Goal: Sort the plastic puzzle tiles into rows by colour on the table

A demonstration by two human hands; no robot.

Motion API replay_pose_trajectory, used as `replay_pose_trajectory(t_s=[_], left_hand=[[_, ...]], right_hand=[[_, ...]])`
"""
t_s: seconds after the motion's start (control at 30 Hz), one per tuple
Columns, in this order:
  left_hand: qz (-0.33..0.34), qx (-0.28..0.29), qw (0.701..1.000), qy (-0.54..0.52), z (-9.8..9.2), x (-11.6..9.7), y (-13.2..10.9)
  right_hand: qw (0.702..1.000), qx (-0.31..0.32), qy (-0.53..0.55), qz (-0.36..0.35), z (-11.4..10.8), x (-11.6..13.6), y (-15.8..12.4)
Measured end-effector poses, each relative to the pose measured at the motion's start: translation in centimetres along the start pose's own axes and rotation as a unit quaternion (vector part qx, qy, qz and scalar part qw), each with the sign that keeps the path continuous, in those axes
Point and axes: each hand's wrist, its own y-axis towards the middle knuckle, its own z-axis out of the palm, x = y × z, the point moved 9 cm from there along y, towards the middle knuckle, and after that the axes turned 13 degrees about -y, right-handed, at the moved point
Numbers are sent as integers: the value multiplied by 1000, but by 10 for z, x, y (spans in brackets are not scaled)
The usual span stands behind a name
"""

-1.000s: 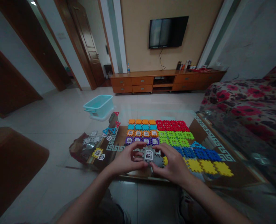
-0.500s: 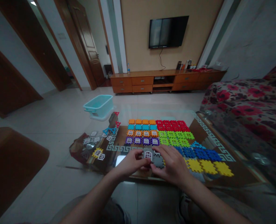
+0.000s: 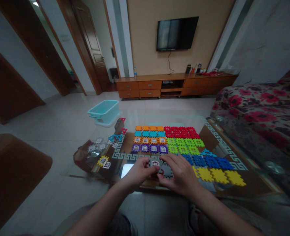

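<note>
Between my hands, above the near edge of the glass table, are two grey interlocking tiles side by side. My left hand (image 3: 142,170) grips the grey tile with a white window (image 3: 155,163), its thumb over the front. My right hand (image 3: 180,172) pinches the plain grey tile (image 3: 166,169) by its right side, fingers on top and thumb below. Whether their toothed edges are fully joined I cannot tell. Beyond them lie rows of tiles: purple window tiles (image 3: 144,148), orange window tiles (image 3: 145,140), green tiles (image 3: 184,146) and blue tiles (image 3: 211,162).
Yellow tiles (image 3: 220,176) lie right of my hands, red tiles (image 3: 181,132) farther back. Loose white window frames (image 3: 107,164) and blue triangle pieces (image 3: 115,137) are on the left. A turquoise tub (image 3: 104,113) stands past the table (image 3: 159,188); a flowered sofa (image 3: 253,98) is at right.
The two grey tiles have tilted slightly between my fingers, and my left thumb now covers more of the window tile's lower part. Both hands stay in nearly the same place.
</note>
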Motion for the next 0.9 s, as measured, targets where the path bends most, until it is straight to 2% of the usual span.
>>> replay_pose_trajectory(t_s=[0.33, 0.57, 0.7, 0.9], left_hand=[[8, -5, 1000, -13, -1, 0, 0], [4, -2, 999, -46, 3, -1, 0], [-3, -19, 998, -58, 2, -1, -1], [-11, -25, 998, -61, 2, -3, -3]], right_hand=[[1000, 9, 8, 9, 0, 0, 0], [998, 44, 30, 29, 4, -3, 2], [997, 56, 42, 46, 5, -5, 2], [996, 50, 66, 44, 6, -6, 3]])
